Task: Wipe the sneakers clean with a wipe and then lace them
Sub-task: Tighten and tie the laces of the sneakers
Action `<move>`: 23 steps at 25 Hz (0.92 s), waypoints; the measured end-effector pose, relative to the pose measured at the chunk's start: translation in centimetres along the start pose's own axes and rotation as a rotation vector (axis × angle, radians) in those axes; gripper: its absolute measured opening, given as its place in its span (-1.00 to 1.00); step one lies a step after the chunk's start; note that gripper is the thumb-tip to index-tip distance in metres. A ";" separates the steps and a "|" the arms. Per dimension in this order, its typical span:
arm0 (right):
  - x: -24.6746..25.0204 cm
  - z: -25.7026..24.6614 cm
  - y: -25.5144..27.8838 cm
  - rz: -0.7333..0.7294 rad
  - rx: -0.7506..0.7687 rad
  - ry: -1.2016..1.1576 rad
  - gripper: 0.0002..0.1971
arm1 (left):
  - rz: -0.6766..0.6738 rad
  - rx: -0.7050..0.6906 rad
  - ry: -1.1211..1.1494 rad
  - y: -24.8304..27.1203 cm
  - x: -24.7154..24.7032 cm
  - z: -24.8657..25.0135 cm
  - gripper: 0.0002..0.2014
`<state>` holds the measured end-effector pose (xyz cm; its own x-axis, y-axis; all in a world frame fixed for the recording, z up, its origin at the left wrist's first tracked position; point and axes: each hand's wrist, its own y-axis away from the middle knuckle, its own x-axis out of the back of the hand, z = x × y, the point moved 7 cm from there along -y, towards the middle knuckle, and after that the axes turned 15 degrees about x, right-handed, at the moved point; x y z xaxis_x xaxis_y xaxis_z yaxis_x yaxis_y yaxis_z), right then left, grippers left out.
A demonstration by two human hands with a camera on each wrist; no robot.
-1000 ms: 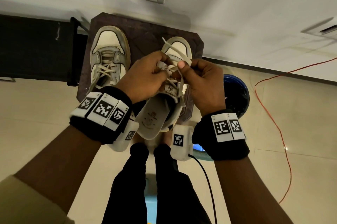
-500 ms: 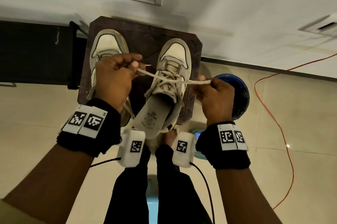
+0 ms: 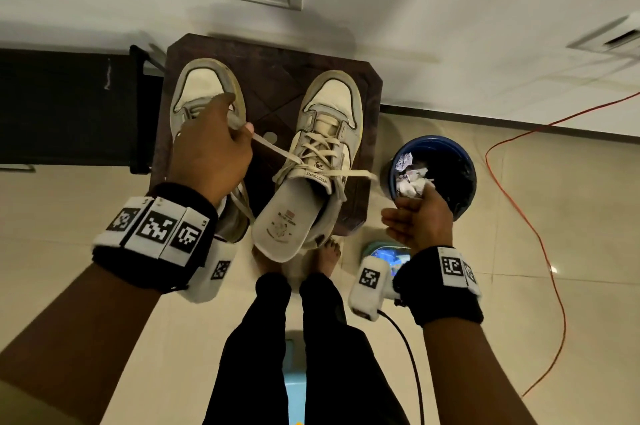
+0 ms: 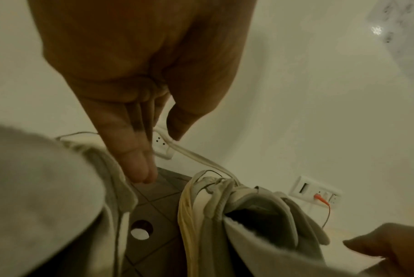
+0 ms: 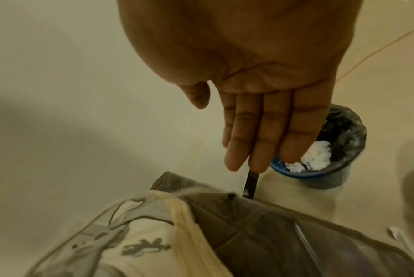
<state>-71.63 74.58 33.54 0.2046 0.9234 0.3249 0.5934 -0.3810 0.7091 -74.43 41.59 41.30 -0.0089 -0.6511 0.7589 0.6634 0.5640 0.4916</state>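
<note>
Partly, the left hand (image 3: 207, 151) hides the left sneaker (image 3: 202, 85).

The sneakers (image 3: 325, 133) are cream and grey with cream laces (image 3: 277, 151) and a yellowed sole edge, on a dark brown stool (image 3: 277, 78) scored with diagonal lines. The bin (image 3: 464, 161) is blue with a black liner and white crumpled wipes (image 3: 410, 178). An orange-red cable (image 3: 540, 251) crosses beige tiles, and black wristbands (image 3: 446, 300) carry black-and-white square markers.
</note>
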 end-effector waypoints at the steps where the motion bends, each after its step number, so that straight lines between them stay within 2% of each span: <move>1: 0.8 -0.6 -0.2 0.057 0.120 0.084 -0.57 | 0.035 -0.063 -0.056 0.7 0.3 0.9 -0.60; 3: 0.5 -3.5 1.1 0.068 0.519 0.333 -0.80 | 0.025 -0.278 -0.171 2.2 -0.6 2.9 -0.64; 4: -1.2 -4.8 2.6 -0.021 0.702 0.381 -0.85 | -0.002 -0.374 -0.253 3.0 -1.5 3.6 -0.63; 6: -5.0 -6.2 5.7 -0.274 0.918 0.439 -0.67 | -0.026 -0.471 -0.440 3.8 -3.1 3.9 -0.58; 7: -6.6 -6.7 6.8 -0.355 0.999 0.509 -0.63 | -0.025 -0.499 -0.502 4.1 -3.6 4.2 -0.54; 9: -8.1 -7.1 7.4 -0.375 1.116 0.672 -0.66 | -0.067 -0.558 -0.588 4.3 -4.3 4.3 -0.46; 11: -7.9 -7.2 6.7 -0.354 1.093 0.719 -0.72 | -0.110 -0.584 -0.689 4.1 -4.8 4.5 -0.50; 14: -7.6 -7.2 6.1 -0.385 1.062 0.767 -0.76 | -0.062 -0.560 -0.781 3.3 -4.2 4.9 -0.67; 16: -7.3 -7.6 6.0 -0.345 1.063 0.827 -0.80 | -0.016 -0.540 -0.774 2.9 -3.7 4.9 -0.79; 18: -7.2 -7.7 5.8 -0.303 1.072 0.917 -0.83 | -0.001 -0.531 -0.738 2.6 -3.1 4.4 -0.82; 21: -7.4 -7.2 5.4 -0.323 1.065 1.037 -0.81 | -0.030 -0.538 -0.740 2.5 -3.0 3.8 -0.87; 23: -7.6 -7.3 5.1 -0.350 1.001 1.015 -0.82 | -0.065 -0.498 -0.687 2.1 -2.9 3.5 -0.86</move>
<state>-75.78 65.28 39.25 -0.4325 0.3692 0.8225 0.8635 0.4322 0.2600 -75.70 46.42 41.64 -0.4038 -0.1313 0.9054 0.8961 0.1425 0.4203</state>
